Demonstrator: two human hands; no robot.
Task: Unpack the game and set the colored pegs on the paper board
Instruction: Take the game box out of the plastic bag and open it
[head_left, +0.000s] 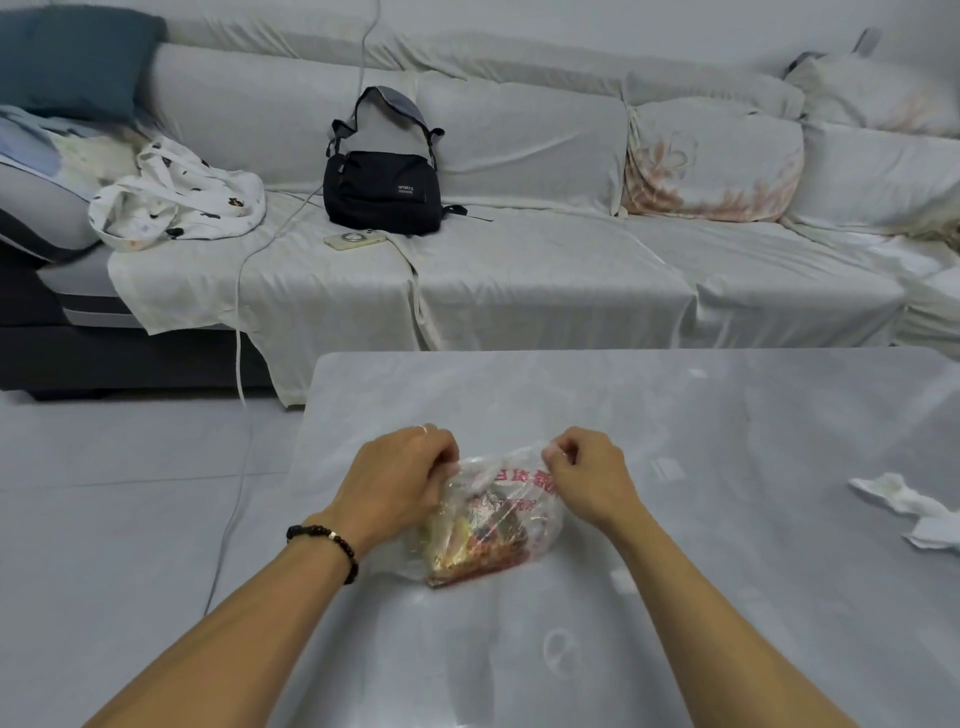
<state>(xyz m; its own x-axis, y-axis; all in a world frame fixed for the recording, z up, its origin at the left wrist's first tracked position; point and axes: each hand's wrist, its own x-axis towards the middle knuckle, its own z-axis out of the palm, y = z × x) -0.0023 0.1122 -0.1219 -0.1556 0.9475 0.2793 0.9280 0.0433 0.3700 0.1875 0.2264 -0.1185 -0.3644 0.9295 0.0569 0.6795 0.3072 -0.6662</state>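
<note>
both hands curled tight: left hand (400, 478) and right hand (587, 475) pinching the far edge of a thin clear plastic bag with red print (498, 512), resting on the glossy pale grey table (727, 441). colourful game contents inside, too blurred to make out. crumpled white tissue (909, 506) well apart at right. beyond, black sling bag (382, 182) on the cream-covered sofa (545, 270).

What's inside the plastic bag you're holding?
Through the clear plastic bag, pinched by the left hand and right hand, shows folded, colourful printed packaging in red and yellow. No pegs or board can be made out; the film blurs them.
</note>
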